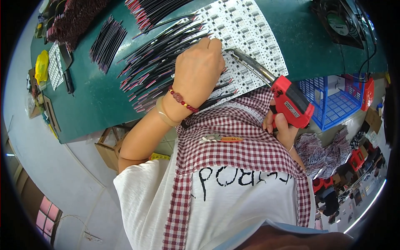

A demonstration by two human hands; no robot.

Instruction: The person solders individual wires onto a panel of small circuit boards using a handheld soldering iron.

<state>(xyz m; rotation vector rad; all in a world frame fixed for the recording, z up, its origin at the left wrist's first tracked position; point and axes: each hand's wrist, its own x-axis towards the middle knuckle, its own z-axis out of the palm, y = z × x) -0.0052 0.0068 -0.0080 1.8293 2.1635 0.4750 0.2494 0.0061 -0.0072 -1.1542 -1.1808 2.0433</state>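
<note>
Clenched around the red pistol handle, the right hand (281, 127) holds a soldering gun (287, 100) at the right of the frame, its long metal barrel reaching up and left so the tip sits just beside the left fingertips. That grip looks firm, thumb wrapped over the back of the handle. The left hand (199, 68) lies knuckles-up in the middle of the frame, fingers curled down and pressing on the white LED circuit panel (250, 29); whether it pinches a wire under the fingers I cannot tell.

From where I stand, the gun seems a light, rigid tool, best taken by the plastic handle and never by the barrel, which is likely hot. The panel looks thin and a bit flexible, so a flat hand steadies it better than a pinch at its edge. The wires are slim and limp, easy to nudge out of line.

Fanned out to the left of that hand are many black-sleeved wire leads (162, 58), some tipped red or purple, lying on the green counter (96, 100). More bundles lie toward the upper left. A blue plastic basket (333, 100) stands below the counter's edge at right, and a fan (339, 21) rests in the upper right corner.
</note>
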